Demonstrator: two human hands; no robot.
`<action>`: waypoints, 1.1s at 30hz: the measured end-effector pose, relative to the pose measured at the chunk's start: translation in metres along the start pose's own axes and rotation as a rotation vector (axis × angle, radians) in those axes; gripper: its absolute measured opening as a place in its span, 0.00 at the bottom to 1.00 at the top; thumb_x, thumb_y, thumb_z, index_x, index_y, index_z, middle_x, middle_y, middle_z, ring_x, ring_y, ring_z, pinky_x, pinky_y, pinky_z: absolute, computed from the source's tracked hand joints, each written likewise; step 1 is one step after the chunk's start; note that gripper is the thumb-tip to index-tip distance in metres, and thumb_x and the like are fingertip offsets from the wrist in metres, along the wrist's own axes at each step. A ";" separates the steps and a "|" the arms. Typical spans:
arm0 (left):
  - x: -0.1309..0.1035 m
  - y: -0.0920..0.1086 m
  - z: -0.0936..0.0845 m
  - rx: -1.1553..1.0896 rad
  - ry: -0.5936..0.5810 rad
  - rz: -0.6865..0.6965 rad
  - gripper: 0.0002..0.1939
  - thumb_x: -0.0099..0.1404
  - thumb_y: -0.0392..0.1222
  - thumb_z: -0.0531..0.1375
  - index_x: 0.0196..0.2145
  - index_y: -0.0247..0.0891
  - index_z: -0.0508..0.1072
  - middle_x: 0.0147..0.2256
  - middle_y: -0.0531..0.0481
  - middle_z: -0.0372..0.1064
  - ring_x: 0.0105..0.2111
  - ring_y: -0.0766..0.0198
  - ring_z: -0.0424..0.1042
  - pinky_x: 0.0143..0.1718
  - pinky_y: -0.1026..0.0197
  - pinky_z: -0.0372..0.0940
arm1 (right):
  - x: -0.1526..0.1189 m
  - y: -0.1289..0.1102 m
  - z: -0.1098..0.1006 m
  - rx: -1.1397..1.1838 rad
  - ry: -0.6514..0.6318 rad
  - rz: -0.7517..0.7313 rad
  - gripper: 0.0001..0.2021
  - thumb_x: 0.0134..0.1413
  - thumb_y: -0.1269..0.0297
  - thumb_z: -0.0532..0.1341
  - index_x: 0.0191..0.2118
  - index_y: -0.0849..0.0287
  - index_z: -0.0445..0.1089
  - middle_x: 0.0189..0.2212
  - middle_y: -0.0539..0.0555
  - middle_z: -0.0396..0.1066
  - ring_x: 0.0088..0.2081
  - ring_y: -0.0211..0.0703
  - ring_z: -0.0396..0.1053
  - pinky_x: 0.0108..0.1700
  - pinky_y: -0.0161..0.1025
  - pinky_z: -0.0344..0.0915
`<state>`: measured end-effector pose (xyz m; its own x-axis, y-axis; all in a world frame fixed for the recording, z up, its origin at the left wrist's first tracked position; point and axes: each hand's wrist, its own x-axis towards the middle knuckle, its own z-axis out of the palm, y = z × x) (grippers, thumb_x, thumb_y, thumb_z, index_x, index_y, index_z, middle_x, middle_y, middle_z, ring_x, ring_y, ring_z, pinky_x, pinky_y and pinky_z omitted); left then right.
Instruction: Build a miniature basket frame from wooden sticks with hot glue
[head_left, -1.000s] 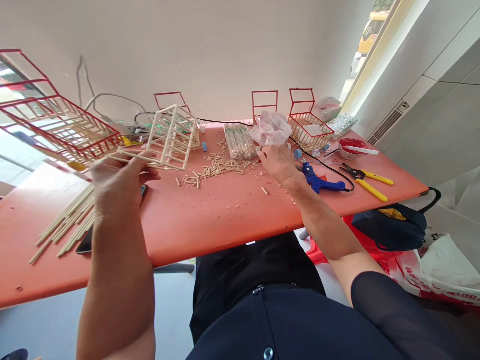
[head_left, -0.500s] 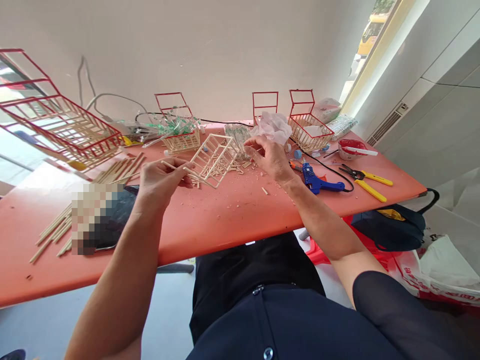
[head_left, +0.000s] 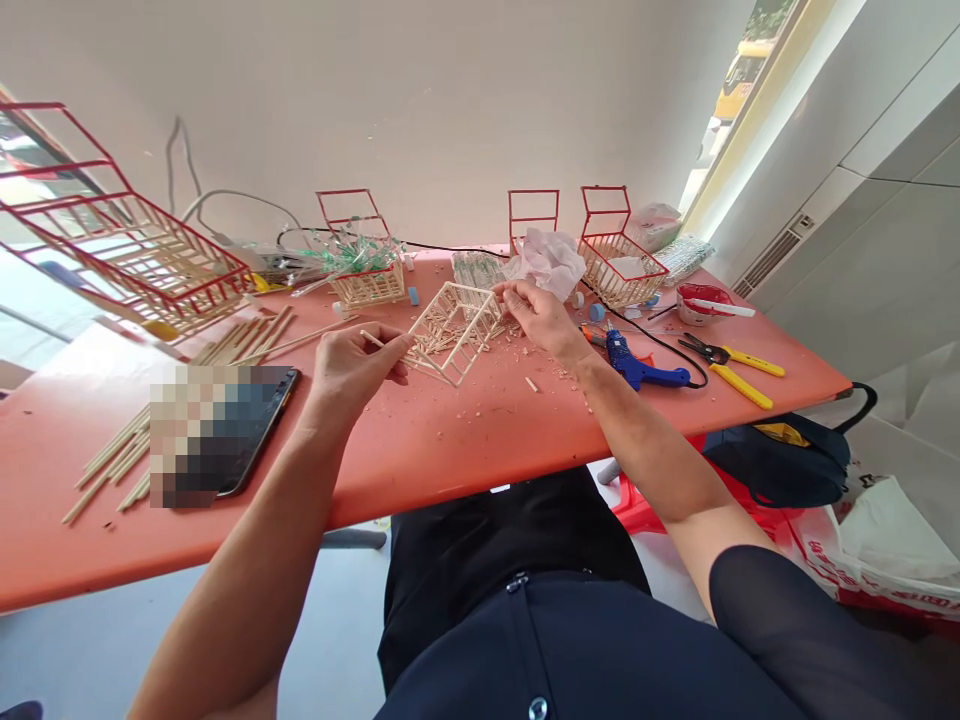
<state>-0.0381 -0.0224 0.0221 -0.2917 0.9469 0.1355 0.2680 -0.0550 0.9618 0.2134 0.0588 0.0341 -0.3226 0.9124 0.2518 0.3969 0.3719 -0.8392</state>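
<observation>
A small open frame of pale wooden sticks (head_left: pixel 471 289) is held tilted above the table. My left hand (head_left: pixel 352 372) pinches its near left end between thumb and fingers, and a stick end pokes out by the knuckles. My right hand (head_left: pixel 546 322) has its thumb and fingertips closed at the frame's far right corner. Loose cut stick pieces (head_left: pixel 439 338) lie on the table behind and below the frame.
The orange table (head_left: pixel 420 450) carries a phone (head_left: pixel 262 430), long sticks (head_left: pixel 112 455), red-rimmed stick baskets (head_left: pixel 619 275), a blue glue gun (head_left: pixel 637 365), yellow-handled pliers (head_left: pixel 739 375), a red paint bowl (head_left: pixel 701 305) and crumpled white plastic (head_left: pixel 547 262). A cord runs from the glue gun.
My left hand and the stick frame have moved right, uncovering more of the phone. My right hand's fingers, apart from the frame before, have closed at its corner.
</observation>
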 end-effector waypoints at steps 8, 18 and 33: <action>-0.002 0.008 -0.004 -0.043 -0.151 -0.083 0.13 0.51 0.47 0.71 0.27 0.34 0.79 0.21 0.51 0.70 0.19 0.67 0.69 0.23 0.63 0.69 | 0.002 -0.003 0.003 0.392 -0.014 0.231 0.15 0.77 0.56 0.56 0.42 0.58 0.76 0.46 0.54 0.80 0.46 0.38 0.76 0.36 0.30 0.70; 0.003 -0.005 -0.012 -0.116 -0.240 -0.095 0.13 0.52 0.45 0.75 0.27 0.33 0.80 0.25 0.49 0.72 0.20 0.69 0.68 0.21 0.66 0.66 | -0.003 -0.005 -0.004 0.619 -0.210 0.216 0.13 0.73 0.57 0.63 0.34 0.57 0.73 0.37 0.51 0.77 0.41 0.37 0.73 0.42 0.31 0.68; 0.012 0.009 -0.032 -0.316 0.156 -0.070 0.09 0.43 0.36 0.69 0.25 0.32 0.76 0.21 0.53 0.71 0.17 0.70 0.66 0.17 0.67 0.63 | 0.013 0.011 -0.031 -0.138 0.302 0.030 0.22 0.77 0.56 0.57 0.29 0.60 0.73 0.33 0.53 0.80 0.35 0.38 0.74 0.44 0.35 0.69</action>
<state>-0.0683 -0.0220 0.0394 -0.4426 0.8933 0.0782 -0.0475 -0.1104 0.9927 0.2401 0.0802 0.0434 -0.0477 0.9249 0.3771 0.5213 0.3451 -0.7805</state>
